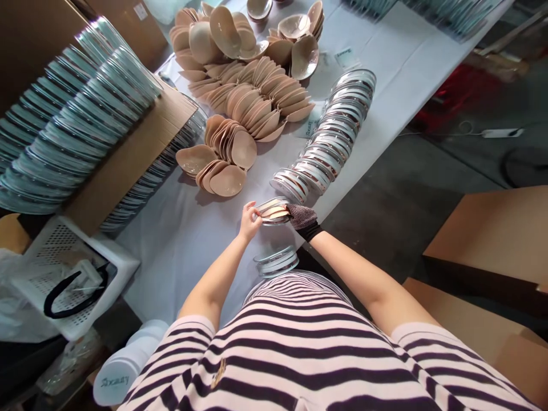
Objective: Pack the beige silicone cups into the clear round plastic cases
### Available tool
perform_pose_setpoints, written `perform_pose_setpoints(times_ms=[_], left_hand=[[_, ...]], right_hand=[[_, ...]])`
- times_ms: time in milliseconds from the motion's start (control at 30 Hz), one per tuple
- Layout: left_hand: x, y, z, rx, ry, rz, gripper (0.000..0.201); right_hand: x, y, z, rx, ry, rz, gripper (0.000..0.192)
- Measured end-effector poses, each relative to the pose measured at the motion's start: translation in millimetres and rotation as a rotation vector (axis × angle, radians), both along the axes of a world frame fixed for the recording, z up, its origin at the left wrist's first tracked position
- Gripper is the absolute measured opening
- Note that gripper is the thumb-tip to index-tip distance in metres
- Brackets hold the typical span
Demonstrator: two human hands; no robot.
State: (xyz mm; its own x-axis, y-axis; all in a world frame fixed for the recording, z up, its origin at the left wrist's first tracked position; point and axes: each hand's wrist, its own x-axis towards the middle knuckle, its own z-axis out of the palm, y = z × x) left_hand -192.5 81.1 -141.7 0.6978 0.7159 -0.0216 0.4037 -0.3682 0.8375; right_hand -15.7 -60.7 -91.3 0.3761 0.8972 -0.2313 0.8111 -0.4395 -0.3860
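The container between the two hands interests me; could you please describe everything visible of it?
The container is round and shallow, with a clear, shiny rim that looks like plastic or glass. It is open towards the camera, showing thin beige pieces inside. The bare left hand is at its left edge, the gloved right hand at its right. Whether it touches the table is unclear.

Left hand [249, 221] has room leftward; cups [229, 181] block ahead.

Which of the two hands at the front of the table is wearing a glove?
The right hand: a dark glove covers it, while the left hand is bare.
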Motion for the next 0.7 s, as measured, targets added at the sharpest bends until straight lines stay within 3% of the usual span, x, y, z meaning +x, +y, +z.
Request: perform_pose_setpoints(times_ms=[100,233,333,467,600,700], left_hand=[[0,5,1.0,-0.006,0.03,-0.079,0.016],[16,16,8.7,0.057,0.056,-0.179,0.02],[34,19,18.6,0.094,0.079,-0.176,0.038],[45,16,24.9,0.133,0.103,-0.195,0.034],[39,17,18.8,0.103,0.081,-0.219,0.034],[35,22,15.5,0.058,0.071,-0.26,0.041]], right_hand=[[-3,0,-3.4,0.003,0.053,0.034,0.036],[0,8,-1.4,-0.194,0.121,-0.034,0.035],[6,9,3.2,-0.284,0.134,-0.053,0.033],[9,-1,6.2,-0.261,0.103,-0.06,0.034],[4,-4,-0.1,-0.165,0.113,-0.015,0.039],[-1,4,-8.1,-0.131,0.186,-0.096,0.038]])
